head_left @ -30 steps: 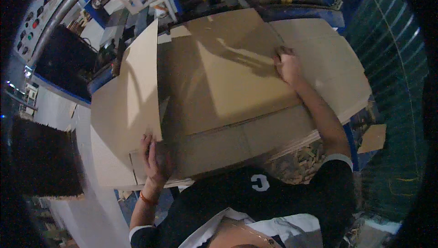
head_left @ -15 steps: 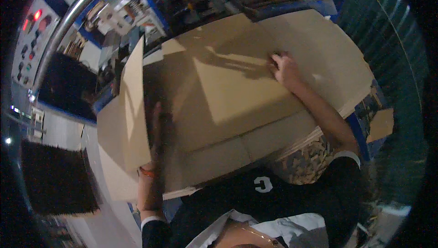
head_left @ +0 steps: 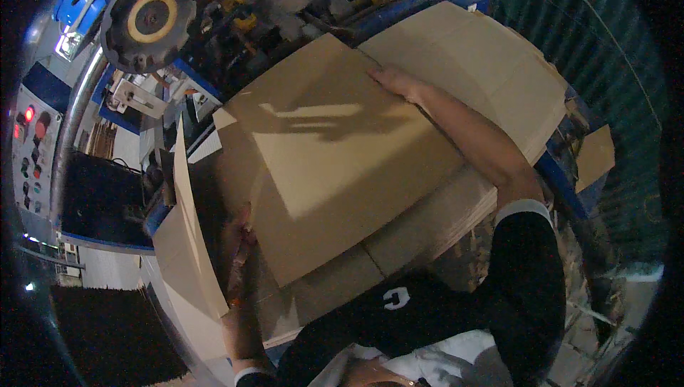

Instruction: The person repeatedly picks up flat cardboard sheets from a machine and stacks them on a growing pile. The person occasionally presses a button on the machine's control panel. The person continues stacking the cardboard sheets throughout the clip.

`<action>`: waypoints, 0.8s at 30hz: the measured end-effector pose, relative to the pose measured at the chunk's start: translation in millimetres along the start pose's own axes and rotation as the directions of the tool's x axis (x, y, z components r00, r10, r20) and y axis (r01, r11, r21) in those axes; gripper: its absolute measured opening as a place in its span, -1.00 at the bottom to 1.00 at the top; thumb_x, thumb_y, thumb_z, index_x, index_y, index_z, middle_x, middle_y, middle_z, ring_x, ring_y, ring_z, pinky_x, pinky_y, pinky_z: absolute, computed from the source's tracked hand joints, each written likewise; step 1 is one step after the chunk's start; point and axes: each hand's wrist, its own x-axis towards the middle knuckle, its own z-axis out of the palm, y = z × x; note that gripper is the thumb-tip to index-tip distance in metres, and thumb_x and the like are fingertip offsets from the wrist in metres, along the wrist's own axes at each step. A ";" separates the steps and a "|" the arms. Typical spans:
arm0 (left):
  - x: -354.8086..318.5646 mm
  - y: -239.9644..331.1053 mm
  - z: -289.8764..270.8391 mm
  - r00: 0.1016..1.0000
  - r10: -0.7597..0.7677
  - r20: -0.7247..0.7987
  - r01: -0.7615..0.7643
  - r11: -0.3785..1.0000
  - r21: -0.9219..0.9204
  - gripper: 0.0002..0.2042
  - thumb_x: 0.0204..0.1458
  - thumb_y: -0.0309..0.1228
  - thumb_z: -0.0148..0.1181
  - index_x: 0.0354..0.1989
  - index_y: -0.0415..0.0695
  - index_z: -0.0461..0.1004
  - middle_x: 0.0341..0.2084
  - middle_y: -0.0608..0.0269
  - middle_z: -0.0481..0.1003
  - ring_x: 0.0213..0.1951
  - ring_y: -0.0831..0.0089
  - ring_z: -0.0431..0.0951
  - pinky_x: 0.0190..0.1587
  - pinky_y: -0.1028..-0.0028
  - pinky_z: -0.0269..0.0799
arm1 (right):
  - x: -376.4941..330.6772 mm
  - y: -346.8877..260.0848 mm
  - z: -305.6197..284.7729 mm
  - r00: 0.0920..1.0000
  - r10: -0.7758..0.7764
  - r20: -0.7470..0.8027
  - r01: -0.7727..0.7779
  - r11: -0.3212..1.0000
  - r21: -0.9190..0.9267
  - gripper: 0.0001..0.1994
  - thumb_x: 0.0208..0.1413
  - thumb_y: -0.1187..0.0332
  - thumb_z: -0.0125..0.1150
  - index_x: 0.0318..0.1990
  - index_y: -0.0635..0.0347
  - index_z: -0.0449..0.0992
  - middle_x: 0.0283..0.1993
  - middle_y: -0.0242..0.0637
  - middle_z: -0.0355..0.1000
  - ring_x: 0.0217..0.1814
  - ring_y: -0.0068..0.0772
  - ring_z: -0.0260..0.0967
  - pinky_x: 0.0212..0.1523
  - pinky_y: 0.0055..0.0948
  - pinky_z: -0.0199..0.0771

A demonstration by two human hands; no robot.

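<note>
While the top cardboard sheet [head_left: 335,166] lies tilted across the stack of cardboard [head_left: 427,223], both hands are on it. The right hand [head_left: 395,82] rests flat and spread on the sheet's far edge, its arm reaching over the stack from the near side. The left hand [head_left: 239,244] is at the sheet's near left edge, in shadow between the sheet and an upright cardboard flap [head_left: 189,237] just left of it; its fingers seem to lie along the edge, but I cannot tell whether they grip it. Beyond the sheet sits a machine with a round toothed wheel [head_left: 148,18]. Far left of the sheet is a control panel [head_left: 32,145] with a red light.
</note>
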 end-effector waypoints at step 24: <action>-119.1 -24.2 99.5 0.685 0.721 0.101 -0.379 0.234 0.895 -0.40 -0.05 -0.27 0.15 0.15 -0.23 0.11 0.06 -0.01 0.27 0.03 0.12 0.33 0.10 0.21 0.17 | -56.7 -41.8 4.3 0.918 -0.336 -0.211 0.109 0.725 -0.680 -0.43 0.05 0.06 0.05 0.08 0.34 0.24 0.11 0.06 0.20 0.13 0.05 0.17 0.11 -0.19 0.17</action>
